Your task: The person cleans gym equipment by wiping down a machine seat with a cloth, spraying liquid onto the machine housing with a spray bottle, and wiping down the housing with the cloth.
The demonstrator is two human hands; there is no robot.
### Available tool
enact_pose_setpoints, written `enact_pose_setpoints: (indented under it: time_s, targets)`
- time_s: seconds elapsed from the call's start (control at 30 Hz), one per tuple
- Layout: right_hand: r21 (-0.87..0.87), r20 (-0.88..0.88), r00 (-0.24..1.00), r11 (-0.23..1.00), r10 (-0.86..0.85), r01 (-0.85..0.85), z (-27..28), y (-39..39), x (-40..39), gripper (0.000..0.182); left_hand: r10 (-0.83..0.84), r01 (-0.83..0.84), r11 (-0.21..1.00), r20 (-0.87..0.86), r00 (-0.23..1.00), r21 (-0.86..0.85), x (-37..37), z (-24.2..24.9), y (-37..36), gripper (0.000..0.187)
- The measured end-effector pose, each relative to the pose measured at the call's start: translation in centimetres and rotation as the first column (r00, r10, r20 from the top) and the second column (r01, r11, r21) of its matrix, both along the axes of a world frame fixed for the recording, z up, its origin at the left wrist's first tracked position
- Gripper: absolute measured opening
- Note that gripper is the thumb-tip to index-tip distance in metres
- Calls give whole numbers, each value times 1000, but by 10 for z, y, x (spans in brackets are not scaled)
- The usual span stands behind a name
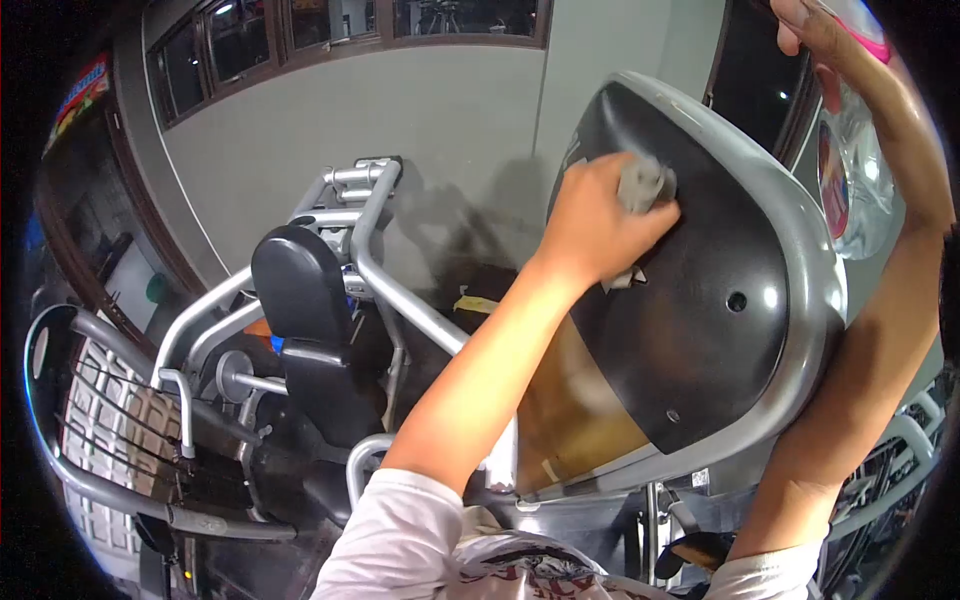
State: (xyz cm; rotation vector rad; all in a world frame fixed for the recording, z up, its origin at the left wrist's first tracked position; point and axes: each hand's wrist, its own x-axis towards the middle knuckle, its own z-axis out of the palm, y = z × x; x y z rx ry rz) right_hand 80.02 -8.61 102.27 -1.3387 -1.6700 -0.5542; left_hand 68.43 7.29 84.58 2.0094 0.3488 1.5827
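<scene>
My left hand (pixel 605 220) is closed around a crumpled grey cloth (pixel 645 185), pressed against the black panel (pixel 690 330) of a large gym machine cover. A folded edge of the cloth sticks out below my palm. At the upper right, my right hand (pixel 815 40) is raised beside the cover, its fingers curled at a clear plastic bottle (pixel 870 190) with a label and a pink band near the top. My forearm and the frame edge hide part of the bottle. A silver rim (pixel 815 250) runs around the black panel, and a brownish-yellow section (pixel 570 410) lies below it.
To the left stands an exercise machine with a black padded seat (pixel 300 290) and silver tubes (pixel 380 225). A curved grey bar (pixel 110 510) and footplate (pixel 110 440) are at the far left. Behind are a grey wall (pixel 430 120) and dark windows (pixel 340 20).
</scene>
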Motion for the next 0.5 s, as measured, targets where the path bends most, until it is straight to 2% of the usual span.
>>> enact_pose_setpoints:
  time_s: [0.07, 0.17, 0.23, 0.27, 0.37, 0.4, 0.47, 0.5]
  targets:
    - [-4, -6, 1000, 1000, 2, -2, -3, -1, 2, 43, 117, -125, 987, 80, 990, 105, -13, -36, -11, 36]
    - [-5, -9, 1000, 1000, 7, -7, -5, -6, 4, 43, -11, -11, 985, 127, 992, 173, -26, -107, -30, 31]
    - [-4, -13, 1000, 1000, 6, -6, -6, -9, 4, 42, -29, -2, 958, 105, 994, 287, -29, -126, -56, 31]
    - [-8, -14, 1000, 1000, 9, -9, -8, -9, 5, 42, -15, -23, 933, 103, 995, 359, -28, -128, -70, 33]
    - [-7, -14, 1000, 1000, 18, -18, -9, -10, 5, 42, -155, 29, 883, 232, 960, 468, -13, -113, -100, 46]
    - [-9, -12, 1000, 1000, 20, -20, -9, -11, 5, 42, -131, 32, 873, 172, 976, 486, -14, -106, -109, 43]
    - [-8, -12, 1000, 1000, 23, -23, -10, -14, 6, 42, -123, 5, 823, 169, 978, 568, -8, -81, -116, 45]
    - [-10, -10, 1000, 1000, 24, -24, -10, -14, 6, 42, -141, 27, 831, 163, 977, 556, -4, -70, -115, 45]
